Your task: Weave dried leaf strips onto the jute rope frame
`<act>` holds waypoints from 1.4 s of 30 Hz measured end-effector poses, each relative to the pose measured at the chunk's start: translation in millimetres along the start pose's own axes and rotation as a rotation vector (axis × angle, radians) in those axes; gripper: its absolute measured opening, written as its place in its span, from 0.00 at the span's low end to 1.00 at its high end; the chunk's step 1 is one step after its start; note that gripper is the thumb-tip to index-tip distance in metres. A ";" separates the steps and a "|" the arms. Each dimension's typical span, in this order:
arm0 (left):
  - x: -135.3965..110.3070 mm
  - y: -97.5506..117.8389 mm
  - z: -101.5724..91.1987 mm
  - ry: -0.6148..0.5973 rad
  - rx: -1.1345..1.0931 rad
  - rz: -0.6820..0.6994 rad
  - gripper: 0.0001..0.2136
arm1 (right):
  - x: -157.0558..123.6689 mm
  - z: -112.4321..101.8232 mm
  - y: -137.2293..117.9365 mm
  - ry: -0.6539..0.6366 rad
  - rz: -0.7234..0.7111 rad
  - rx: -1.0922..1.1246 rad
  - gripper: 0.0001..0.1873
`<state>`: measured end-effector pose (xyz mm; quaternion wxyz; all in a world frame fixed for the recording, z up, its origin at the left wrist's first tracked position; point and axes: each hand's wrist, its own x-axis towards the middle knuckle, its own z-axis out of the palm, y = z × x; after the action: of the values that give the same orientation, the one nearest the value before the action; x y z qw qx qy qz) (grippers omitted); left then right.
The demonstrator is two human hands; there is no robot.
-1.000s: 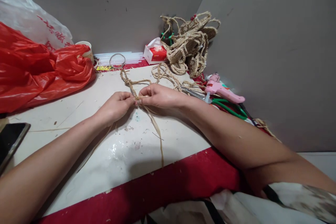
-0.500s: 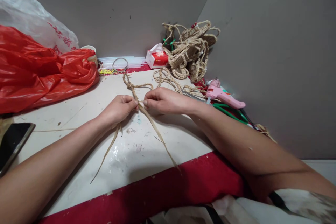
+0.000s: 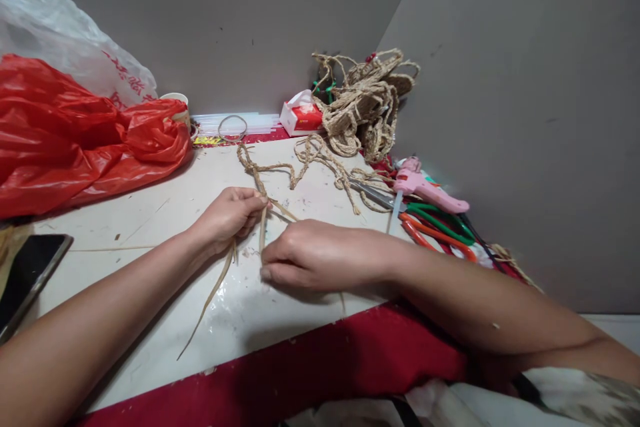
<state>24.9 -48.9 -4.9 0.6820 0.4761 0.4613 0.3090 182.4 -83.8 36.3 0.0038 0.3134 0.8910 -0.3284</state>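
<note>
The braid (image 3: 259, 180) lies on the worktop (image 3: 240, 320), its near end pinched in my left hand (image 3: 231, 212); my right hand (image 3: 313, 257) pinches a strand (image 3: 263, 230) running from it. If my left grip slackens, the braid could loosen; overpulling might snap the strand.
</note>
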 end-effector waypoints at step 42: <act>-30.4 -14.3 17.7 0.145 1.169 0.617 0.17 | 35.3 11.5 49.6 0.362 0.348 1.365 0.11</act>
<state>29.4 -86.6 -5.9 0.1593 0.8558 0.4402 0.2202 179.6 -41.8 -9.0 -0.2881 0.4326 0.4116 -0.7486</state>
